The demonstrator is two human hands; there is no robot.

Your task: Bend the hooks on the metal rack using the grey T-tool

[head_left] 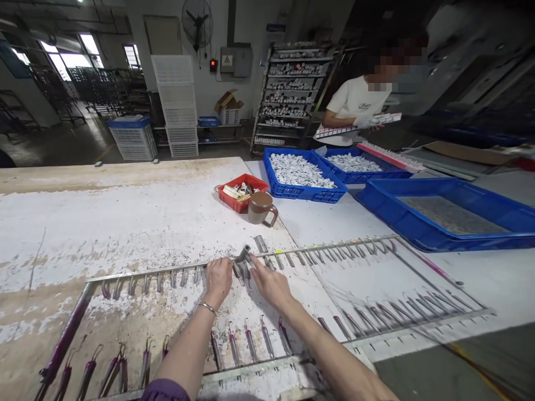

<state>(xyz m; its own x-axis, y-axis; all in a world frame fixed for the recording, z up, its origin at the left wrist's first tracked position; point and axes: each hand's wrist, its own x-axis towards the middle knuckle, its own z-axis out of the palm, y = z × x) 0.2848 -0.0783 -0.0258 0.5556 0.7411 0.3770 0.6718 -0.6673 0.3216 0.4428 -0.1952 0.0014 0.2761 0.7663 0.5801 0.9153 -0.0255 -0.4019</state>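
Observation:
A long metal frame point(142, 274) lies across the table, with rows of small grey and purple hooked parts along its rails. My left hand point(219, 281) is closed at the far rail, its fingers wrapped around a grey metal tool point(243, 254). Just to the right, my right hand point(270, 283) has its fingers apart and extended, close to the tool's end and the hooked parts there. Whether its fingertips touch the tool is unclear. Behind my right hand a short grey metal piece point(261, 244) lies against the rail.
Beyond the rail stand a brown mug point(261, 208) and a red tray point(237, 204) of scraps. Blue crates point(307, 193) with white pieces and a large blue tray point(422, 223) are at the right. Behind them a person point(355, 103) holds a strip.

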